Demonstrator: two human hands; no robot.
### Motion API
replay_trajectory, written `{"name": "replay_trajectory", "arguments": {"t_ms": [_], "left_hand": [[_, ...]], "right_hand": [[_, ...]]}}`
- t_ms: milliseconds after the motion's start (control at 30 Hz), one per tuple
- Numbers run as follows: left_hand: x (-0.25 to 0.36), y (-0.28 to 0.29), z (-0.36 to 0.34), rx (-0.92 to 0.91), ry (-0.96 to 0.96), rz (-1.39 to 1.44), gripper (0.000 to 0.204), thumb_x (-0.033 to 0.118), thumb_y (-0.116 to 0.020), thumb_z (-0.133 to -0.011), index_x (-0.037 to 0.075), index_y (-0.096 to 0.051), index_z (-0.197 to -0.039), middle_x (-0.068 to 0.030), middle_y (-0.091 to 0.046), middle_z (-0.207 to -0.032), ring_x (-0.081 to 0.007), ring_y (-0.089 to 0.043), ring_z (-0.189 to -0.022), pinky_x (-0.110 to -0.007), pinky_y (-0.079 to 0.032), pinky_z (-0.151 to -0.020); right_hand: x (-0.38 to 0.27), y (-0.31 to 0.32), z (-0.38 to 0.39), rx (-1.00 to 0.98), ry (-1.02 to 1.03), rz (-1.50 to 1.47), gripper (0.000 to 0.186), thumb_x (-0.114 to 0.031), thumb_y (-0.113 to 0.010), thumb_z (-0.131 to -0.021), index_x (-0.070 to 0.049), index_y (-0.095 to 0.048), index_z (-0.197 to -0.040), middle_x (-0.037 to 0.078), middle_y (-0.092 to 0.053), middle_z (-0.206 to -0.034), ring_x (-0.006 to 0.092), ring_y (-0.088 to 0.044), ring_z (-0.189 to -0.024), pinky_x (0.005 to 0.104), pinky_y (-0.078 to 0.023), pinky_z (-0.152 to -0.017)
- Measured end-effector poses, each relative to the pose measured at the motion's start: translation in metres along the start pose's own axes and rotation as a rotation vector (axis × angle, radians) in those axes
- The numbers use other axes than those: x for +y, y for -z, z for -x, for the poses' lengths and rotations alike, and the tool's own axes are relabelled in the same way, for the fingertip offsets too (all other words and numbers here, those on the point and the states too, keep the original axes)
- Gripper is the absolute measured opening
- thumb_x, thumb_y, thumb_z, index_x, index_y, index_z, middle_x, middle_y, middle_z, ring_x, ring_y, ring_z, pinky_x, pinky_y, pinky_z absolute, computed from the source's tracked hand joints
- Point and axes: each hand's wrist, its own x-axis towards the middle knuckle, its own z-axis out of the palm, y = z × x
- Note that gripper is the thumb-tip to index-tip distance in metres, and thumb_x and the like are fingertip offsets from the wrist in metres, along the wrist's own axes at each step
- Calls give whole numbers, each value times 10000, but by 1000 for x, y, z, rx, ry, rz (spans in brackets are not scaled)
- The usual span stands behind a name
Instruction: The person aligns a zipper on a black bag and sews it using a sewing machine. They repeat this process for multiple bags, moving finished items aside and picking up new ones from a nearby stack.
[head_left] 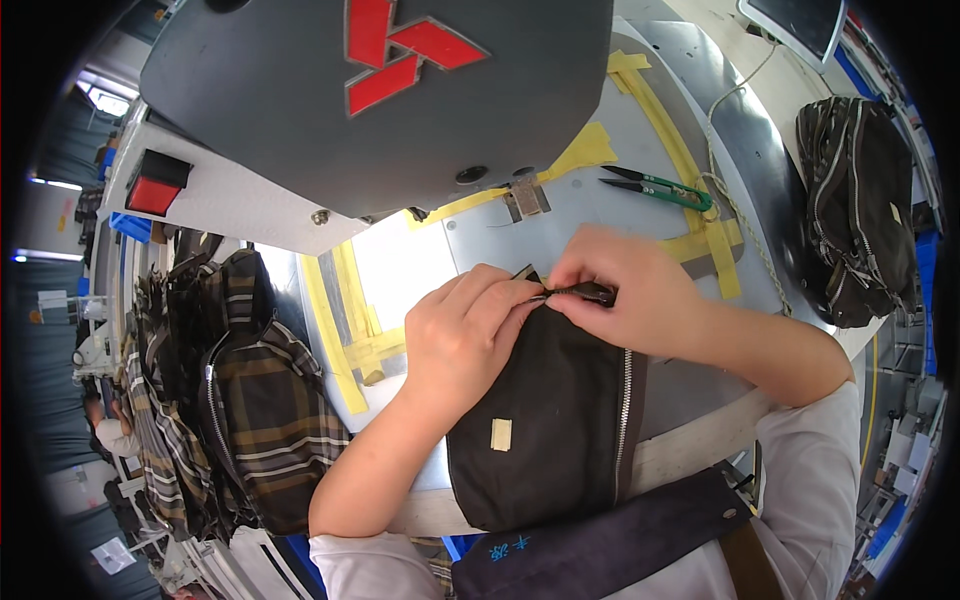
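A dark fabric bag [550,400] with a silver zipper along its right side lies in front of me, its lower end over the table's near edge. A small beige tape piece [501,434] is stuck on it. My left hand [465,325] pinches the bag's top end, where a small dark tab stands up beside the fingers. Close against it, my right hand [625,285] is closed on a short dark fabric strip [595,292] at the same end. The fingertips of both hands nearly meet. Exactly how the strip joins the bag is hidden by the fingers.
A grey sewing machine head [380,120] overhangs the work plate just beyond my hands. Green-handled thread snips [655,188] and a cord [745,215] lie to the right. Plaid bags [270,400] hang at left; another dark bag [858,210] sits at far right.
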Motion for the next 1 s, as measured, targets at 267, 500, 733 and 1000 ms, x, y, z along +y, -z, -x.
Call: {"name": "replay_trajectory", "arguments": {"t_ms": [267, 500, 733, 1000], "left_hand": [[4, 4, -6, -39, 146, 275, 185, 31, -782, -721, 48, -651, -849, -53, -655, -935, -201, -638, -687, -303, -510, -607], [2, 10, -3, -251, 499, 482, 146, 40, -754, -780, 15, -642, -871, -84, -672, -866, -248, -650, -760, -319, -510, -687], [0, 4, -1, -91, 274, 426, 134, 27, -749, -776, 38, -658, -873, -76, -674, -874, -242, -656, -770, -312, -520, -661], [5, 0, 1, -50, 221, 274, 141, 6, -743, -766, 45, -668, -879, -76, -679, -879, -240, -675, -773, -313, -536, -646]], "right_hand": [[-1, 14, -22, -222, -412, -292, 138, -143, -676, -877, -11, -649, -848, 5, -611, -735, 68, -538, -699, 264, -432, -620], [8, 12, -11, -197, -284, -286, 111, -123, -685, -858, -20, -645, -864, 24, -618, -762, 79, -550, -703, 265, -441, -634], [2, 9, -10, -114, -291, -271, 131, -126, -691, -808, -11, -646, -853, 76, -645, -772, 144, -608, -691, 301, -489, -640], [2, 1, -5, -26, -135, -126, 123, -122, -677, -798, -17, -640, -849, 119, -641, -787, 237, -635, -713, 347, -506, -644]]}}
